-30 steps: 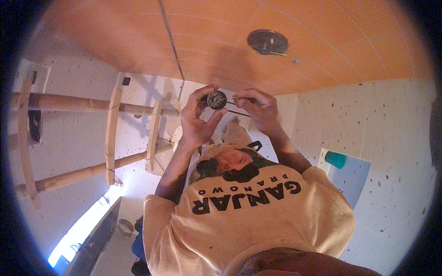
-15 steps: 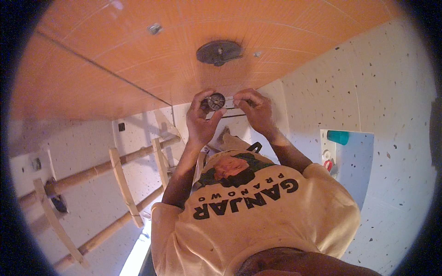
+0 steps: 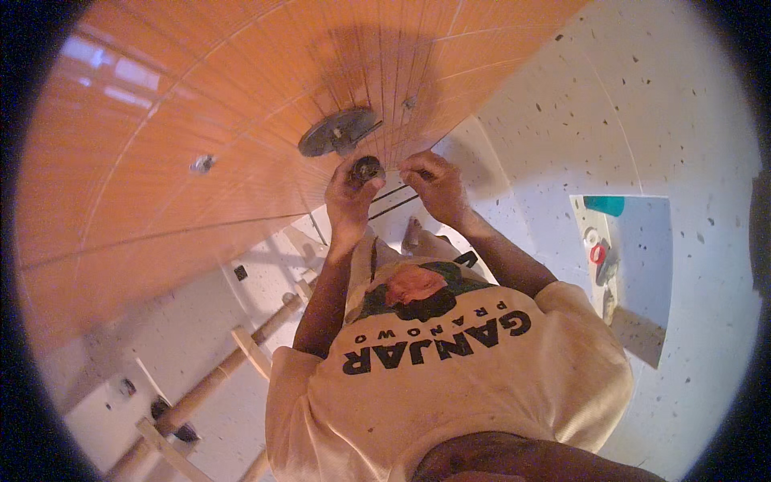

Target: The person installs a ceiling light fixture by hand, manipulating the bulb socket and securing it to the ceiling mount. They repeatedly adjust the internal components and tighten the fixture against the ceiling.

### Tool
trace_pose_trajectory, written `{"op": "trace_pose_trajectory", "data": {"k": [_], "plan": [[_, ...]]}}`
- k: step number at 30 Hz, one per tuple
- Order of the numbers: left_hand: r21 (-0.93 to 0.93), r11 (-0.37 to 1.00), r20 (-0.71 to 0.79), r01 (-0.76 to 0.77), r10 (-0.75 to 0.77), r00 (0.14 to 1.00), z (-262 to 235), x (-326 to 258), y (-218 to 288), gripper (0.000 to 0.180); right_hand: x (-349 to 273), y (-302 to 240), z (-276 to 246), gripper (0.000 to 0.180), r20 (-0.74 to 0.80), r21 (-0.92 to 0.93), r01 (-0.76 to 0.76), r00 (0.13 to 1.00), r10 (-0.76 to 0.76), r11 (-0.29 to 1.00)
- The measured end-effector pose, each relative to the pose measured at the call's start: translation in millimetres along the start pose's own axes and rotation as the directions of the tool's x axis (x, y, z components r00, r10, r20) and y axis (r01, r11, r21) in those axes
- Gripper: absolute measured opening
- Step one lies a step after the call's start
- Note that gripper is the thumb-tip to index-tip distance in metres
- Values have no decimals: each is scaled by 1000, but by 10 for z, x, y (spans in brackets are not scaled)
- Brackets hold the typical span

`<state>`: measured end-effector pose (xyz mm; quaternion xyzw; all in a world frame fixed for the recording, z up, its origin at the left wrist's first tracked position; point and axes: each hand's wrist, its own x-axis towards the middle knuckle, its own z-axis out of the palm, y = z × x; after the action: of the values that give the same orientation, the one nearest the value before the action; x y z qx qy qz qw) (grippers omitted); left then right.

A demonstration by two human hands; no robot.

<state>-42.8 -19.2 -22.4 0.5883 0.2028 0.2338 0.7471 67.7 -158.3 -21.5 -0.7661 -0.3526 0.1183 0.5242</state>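
Note:
In my left hand (image 3: 347, 209) is a small round dark cup-shaped part (image 3: 367, 170), its hollow, ribbed side showing. The fingers wrap round its rim. Level with it, a short gap to the right, my right hand (image 3: 438, 189) has its thumb and fingertips pinched together; anything between them is too small to make out. Just beyond my left hand, a dark oval plate (image 3: 338, 132) with a stub at its centre is fixed on the orange panel (image 3: 233, 136).
A small metal fitting (image 3: 202, 164) sits on the orange panel. At the lower left stands a wooden ladder (image 3: 213, 386) of round poles and flat slats. A speckled pale wall (image 3: 546, 136) rises on the right, with a recess (image 3: 642, 265) holding a teal object (image 3: 604, 206).
The view has turned, so the orange panel and plate appear shifted left and the plate nearer my left hand. Both hands keep nearly the same pose, with the round part still in the left.

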Motion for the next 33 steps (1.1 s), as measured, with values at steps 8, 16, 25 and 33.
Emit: {"op": "trace_pose_trajectory", "data": {"k": [8, 16, 25, 33], "plan": [[-37, 992, 121, 119, -114, 986, -255, 367, -51, 44, 80, -36, 277, 8, -150, 27, -71, 986, 74, 997], [-61, 967, 292, 249, -221, 931, -663, 659, -290, 46, 68, -219, 703, 9, -369, 86, -175, 909, 195, 981], [-273, 837, 421, 473, -338, 841, -746, 704, -105, 39, 90, -510, 870, 9, -449, 3, -296, 853, 266, 955], [-420, 708, 456, 567, -376, 807, -752, 725, -45, 24, 215, -535, 985, 12, -480, 12, -293, 837, 262, 956]]}}
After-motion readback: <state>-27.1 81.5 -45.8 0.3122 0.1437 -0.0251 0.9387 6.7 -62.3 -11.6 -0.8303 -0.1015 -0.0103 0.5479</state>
